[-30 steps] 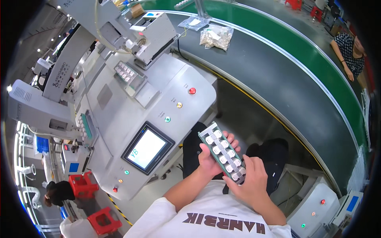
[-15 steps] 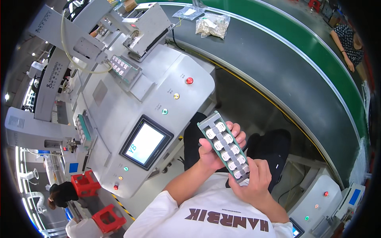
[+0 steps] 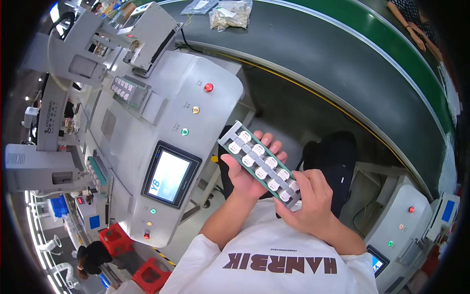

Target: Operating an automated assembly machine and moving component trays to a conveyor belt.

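A long green and grey fixture tray slants across my lap, its upper end to the left. Small white plastic parts sit in it in two rows along a grey middle strip. My left hand cradles the tray from beneath; the fingertips show past its far side and the thumb stands at its near side. At the lower right end, my right hand grips the tray with thumb and fingers, partly covering the last white parts.
At left stands a grey machine with a touch screen, a red button and a similar loaded tray. A dark conveyor curves behind, carrying a bag of small parts. Red stools and another person are at lower left.
Both hands have brought the tray a little left and up, and it now lies flatter across the view. The machine and conveyor have shifted left as the view turned.
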Demonstrator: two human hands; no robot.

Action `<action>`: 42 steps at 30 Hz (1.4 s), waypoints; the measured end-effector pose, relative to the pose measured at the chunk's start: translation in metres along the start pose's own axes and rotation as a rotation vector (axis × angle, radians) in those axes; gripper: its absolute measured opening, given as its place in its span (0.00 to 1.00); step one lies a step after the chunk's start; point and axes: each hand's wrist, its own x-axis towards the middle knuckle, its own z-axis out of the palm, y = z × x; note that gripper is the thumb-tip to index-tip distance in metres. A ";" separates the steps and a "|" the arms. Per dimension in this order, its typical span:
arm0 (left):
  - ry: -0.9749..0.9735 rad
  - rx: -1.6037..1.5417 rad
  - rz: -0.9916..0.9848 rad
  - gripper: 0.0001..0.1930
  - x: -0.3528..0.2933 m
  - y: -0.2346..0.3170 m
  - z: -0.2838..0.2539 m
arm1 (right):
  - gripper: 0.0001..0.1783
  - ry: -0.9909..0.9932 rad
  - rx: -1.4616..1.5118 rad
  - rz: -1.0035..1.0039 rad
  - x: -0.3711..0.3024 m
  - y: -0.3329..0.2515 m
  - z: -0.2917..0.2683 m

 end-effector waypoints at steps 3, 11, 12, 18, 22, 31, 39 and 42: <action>-0.033 0.021 -0.003 0.47 0.002 0.000 -0.001 | 0.34 0.002 -0.004 0.008 -0.002 0.001 -0.001; -0.092 0.071 0.012 0.42 0.007 0.006 0.007 | 0.32 0.025 0.000 -0.003 -0.005 0.005 0.002; -0.094 0.084 0.016 0.42 0.007 0.007 0.007 | 0.32 0.038 0.014 -0.005 -0.005 0.006 0.004; -0.115 0.089 0.009 0.42 0.008 0.007 0.007 | 0.33 0.061 0.019 -0.032 -0.005 0.011 0.011; -0.116 0.132 0.019 0.43 0.007 0.009 0.006 | 0.33 0.060 0.024 -0.040 -0.007 0.015 0.015; -0.011 0.187 0.062 0.46 0.002 0.013 0.007 | 0.32 -0.008 0.140 0.102 0.003 0.003 -0.005; -0.055 0.233 0.098 0.46 0.001 0.015 0.007 | 0.25 0.008 0.137 0.071 -0.002 0.010 -0.001; -0.060 0.228 0.096 0.47 0.002 0.016 0.008 | 0.26 0.018 0.121 0.043 -0.001 0.010 0.001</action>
